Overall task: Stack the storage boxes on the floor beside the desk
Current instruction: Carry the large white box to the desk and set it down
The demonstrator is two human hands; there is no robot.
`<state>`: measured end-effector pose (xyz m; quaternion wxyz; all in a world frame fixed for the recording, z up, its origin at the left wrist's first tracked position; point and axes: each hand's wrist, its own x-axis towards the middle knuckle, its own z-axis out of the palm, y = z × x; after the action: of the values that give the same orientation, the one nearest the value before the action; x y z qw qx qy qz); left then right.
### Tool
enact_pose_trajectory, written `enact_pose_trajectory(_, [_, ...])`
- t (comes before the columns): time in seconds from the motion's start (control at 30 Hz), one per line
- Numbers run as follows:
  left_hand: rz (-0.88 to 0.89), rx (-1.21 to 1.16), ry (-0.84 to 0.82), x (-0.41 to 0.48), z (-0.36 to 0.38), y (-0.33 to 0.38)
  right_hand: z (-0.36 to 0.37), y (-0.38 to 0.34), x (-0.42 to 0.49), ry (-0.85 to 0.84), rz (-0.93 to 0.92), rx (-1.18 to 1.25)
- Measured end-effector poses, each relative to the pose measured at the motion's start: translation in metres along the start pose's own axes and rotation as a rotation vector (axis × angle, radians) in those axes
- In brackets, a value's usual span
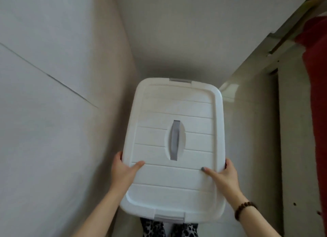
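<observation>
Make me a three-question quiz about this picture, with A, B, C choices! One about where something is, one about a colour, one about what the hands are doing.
1. Where is the grey handle?
A. middle of the lid
B. on the wall
C. on the floor

2. What colour is the storage box?
A. red
B. white
C. black

3. What are the hands doing?
A. hanging free
B. one pointing
C. both holding the box

Answers:
1 A, it sits in the lid's central recess.
2 B, lid and rim are white.
3 C, left hand and right hand each grip a side edge, thumbs on top.
</observation>
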<state>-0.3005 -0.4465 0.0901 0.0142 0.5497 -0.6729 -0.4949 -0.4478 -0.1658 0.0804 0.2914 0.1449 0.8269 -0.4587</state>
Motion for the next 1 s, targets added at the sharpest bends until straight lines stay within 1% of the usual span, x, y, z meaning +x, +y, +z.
enact_pose_trajectory(0.27, [-0.012,0.010,0.009,0.058,0.040,-0.050,0.040,0.041,0.068,-0.022,-0.010,-0.042])
enact_pose_trajectory(0.6, [-0.078,0.015,-0.028,0.107,0.066,-0.109,0.085,0.083,0.109,-0.063,0.022,-0.096])
enact_pose_trajectory(1.0, [-0.060,0.049,-0.077,0.153,0.088,-0.118,0.108,0.097,0.134,-0.012,0.061,-0.046])
